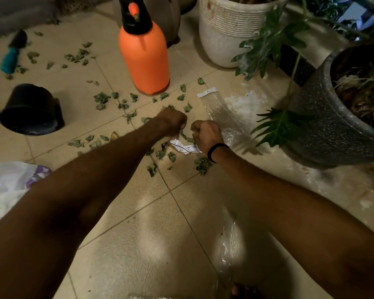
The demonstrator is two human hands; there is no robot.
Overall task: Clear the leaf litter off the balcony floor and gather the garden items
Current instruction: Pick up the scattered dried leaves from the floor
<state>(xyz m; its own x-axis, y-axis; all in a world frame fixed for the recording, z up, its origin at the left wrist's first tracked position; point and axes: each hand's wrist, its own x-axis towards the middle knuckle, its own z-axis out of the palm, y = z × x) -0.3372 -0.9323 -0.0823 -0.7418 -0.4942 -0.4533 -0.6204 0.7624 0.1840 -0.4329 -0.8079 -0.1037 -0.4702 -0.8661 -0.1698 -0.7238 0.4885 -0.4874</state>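
Observation:
Dry green leaves (pixel 101 98) lie scattered over the beige floor tiles, thickest around the middle. My left hand (pixel 173 121) and my right hand (pixel 205 134) are both down on the floor side by side, fingers curled around small bunches of leaves (pixel 185 135). A small white packet (pixel 185 148) lies under my right hand. An orange pressure sprayer (pixel 144 55) stands just behind the hands. A black plastic pot (pixel 29 108) lies tipped on its side at the left. A teal-handled hand tool (pixel 12 53) lies at the far left.
A clear plastic sleeve (pixel 219 108) lies right of the hands. A white ribbed planter (pixel 227 31) and a dark speckled planter (pixel 330 126) with leafy plants stand at the right. A white plastic bag (pixel 7 184) sits at the left edge. Another clear wrapper (pixel 229 244) lies near my feet.

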